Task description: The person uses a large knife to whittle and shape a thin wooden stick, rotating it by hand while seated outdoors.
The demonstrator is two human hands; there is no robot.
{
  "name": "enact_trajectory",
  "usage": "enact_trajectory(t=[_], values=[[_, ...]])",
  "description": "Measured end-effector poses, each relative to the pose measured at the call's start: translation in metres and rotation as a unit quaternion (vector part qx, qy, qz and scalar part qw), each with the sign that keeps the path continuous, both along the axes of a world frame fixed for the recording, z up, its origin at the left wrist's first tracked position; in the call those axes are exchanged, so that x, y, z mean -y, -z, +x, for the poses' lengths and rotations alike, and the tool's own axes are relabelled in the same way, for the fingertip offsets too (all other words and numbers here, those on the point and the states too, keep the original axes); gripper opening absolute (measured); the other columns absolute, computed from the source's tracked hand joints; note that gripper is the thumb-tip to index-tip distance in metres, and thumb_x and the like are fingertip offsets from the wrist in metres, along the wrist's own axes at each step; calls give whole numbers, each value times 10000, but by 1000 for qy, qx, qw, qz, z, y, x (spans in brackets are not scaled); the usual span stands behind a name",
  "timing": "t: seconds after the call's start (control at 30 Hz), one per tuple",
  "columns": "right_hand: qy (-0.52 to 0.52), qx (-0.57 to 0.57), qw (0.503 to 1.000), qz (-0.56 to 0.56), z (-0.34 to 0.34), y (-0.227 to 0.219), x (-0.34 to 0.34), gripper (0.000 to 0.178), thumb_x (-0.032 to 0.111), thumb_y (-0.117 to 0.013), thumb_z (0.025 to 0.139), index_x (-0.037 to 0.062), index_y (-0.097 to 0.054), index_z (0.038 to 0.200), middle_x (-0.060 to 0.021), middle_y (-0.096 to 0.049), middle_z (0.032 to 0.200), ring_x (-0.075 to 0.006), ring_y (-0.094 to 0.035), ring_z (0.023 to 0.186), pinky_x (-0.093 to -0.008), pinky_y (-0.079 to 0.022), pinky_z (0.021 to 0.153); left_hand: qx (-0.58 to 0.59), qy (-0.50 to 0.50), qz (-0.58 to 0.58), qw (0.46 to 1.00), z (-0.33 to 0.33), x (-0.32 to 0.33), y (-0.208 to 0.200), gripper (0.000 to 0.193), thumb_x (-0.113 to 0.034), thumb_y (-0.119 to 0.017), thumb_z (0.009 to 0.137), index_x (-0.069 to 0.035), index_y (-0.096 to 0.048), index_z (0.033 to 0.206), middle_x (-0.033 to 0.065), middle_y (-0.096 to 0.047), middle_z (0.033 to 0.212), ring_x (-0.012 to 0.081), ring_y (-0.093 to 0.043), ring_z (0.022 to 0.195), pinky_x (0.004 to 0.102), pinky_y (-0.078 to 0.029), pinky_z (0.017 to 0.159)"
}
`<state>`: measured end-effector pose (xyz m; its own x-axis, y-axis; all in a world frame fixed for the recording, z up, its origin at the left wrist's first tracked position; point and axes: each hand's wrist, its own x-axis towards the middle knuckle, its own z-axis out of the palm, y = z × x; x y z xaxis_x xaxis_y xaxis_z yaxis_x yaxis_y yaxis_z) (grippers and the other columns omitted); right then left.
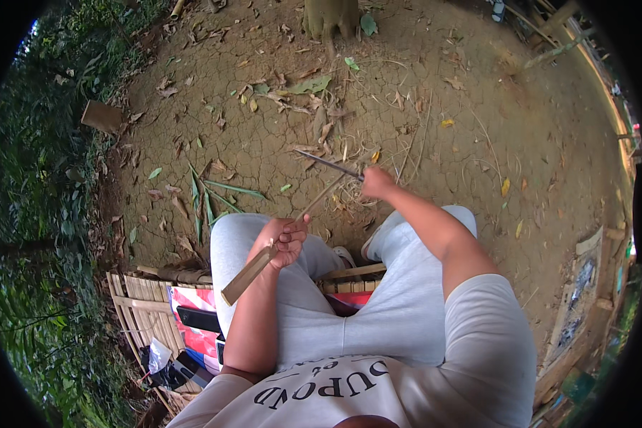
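My left hand is closed around a flat wooden piece, perhaps bamboo, over my left thigh. Its broad end lies along my left forearm, while a narrow length runs from my fist up to the right. In my right hand, out past the knees and slightly blurred, is a long, thin knife with a dark blade pointing up and left. The tip of the narrow length meets or passes close to the blade near my right fist; whether they touch I cannot tell.
I sit on a slatted bamboo bench. To my left lie a dark phone, a red-and-white cloth or sheet, and black and clear plastic. Dry leaves, thin shavings and green leaf strips litter the cracked earth. A tree trunk stands ahead.
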<state>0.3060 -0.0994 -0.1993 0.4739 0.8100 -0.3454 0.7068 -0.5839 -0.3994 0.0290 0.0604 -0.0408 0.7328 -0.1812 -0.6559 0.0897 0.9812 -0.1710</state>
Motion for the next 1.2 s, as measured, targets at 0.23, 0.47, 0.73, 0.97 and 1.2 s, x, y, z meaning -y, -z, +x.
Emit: enact_trajectory(t=[0.23,0.47,0.73,0.97,1.2], values=[[-132,-8,987,93,-29,-35,-4,213,193,-692,759,40,-655,902,-209,-668,793,-391,-671,787,-466,-533,727,-20,14,-1,1000,2,-2,-7,199,-31,-329,968,47,-475,1079,-39,-408,604,27,-337,410,173,-282,299],[-21,-3,1000,17,10,24,8,181,171,-644,761,-8,-619,770,-227,-652,761,-398,-667,786,-474,-536,718,-34,0,6,999,4,-3,-13,181,-37,-349,963,44,-473,1067,-49,-399,595,20,-320,400,172,-281,286],[16,67,996,-59,33,20,30,106,152,-643,759,54,-659,796,-168,-685,843,-379,-672,798,-473,-544,728,-9,18,-7,1000,-1,-2,-8,202,-37,-335,971,49,-479,1085,-49,-402,601,19,-319,404,171,-272,291],[-114,39,993,-17,3,-2,2,161,149,-657,762,81,-712,897,-180,-700,912,-349,-687,876,-445,-558,755,-1,17,4,1000,-10,-1,3,228,-32,-321,982,63,-487,1106,-40,-425,630,21,-339,422,171,-269,319],[5,62,994,-93,43,33,27,117,144,-660,746,71,-675,837,-171,-689,841,-353,-683,819,-467,-550,729,4,7,-26,1000,-6,3,2,219,-52,-305,991,49,-455,1115,-35,-415,621,43,-347,412,199,-292,324]])
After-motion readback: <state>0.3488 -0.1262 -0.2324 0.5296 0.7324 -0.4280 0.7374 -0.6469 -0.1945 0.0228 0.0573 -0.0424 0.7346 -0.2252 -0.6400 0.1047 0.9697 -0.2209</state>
